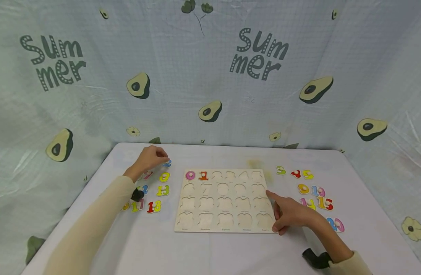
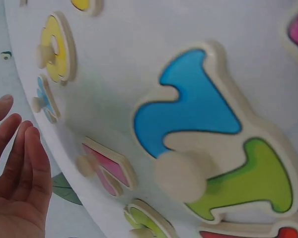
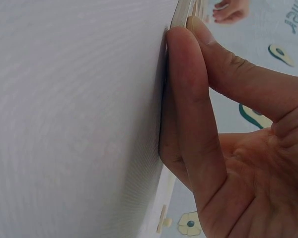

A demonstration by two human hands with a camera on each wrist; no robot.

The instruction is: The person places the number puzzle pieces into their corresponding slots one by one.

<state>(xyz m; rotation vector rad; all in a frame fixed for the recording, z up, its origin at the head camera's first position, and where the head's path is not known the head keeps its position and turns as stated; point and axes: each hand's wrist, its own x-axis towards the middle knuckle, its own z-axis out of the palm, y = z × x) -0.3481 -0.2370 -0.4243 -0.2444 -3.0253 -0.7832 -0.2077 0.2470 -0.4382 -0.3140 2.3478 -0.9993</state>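
Observation:
A pale wooden number puzzle board (image 1: pixel 193 230) lies mid-table, with a pink 0 (image 1: pixel 190 175) and a red 1 (image 1: pixel 203 175) in its top row. At the back left, my left hand (image 1: pixel 151 157) reaches to a blue number 2 piece (image 1: pixel 167 164). The left wrist view shows its thumb and fingers apart beside that blue 2 (image 2: pixel 48 99), which lies on the table knob up. My right hand (image 1: pixel 291 212) pinches the board's lower right corner between thumb and curled fingers, its index finger stretched along the right edge. In the right wrist view the board's edge (image 3: pixel 181 15) sits at the fingertips.
Left of the board lie several knobbed number pieces, including a yellow 8 (image 1: pixel 164 177), a green-yellow 13 (image 1: pixel 163 190) and an 18 (image 1: pixel 154 206). To the right are a green 3 (image 1: pixel 280 170), a red 4 (image 1: pixel 295 174), a 15 (image 1: pixel 325 203) and others. A printed cloth (image 1: pixel 176 57) hangs behind.

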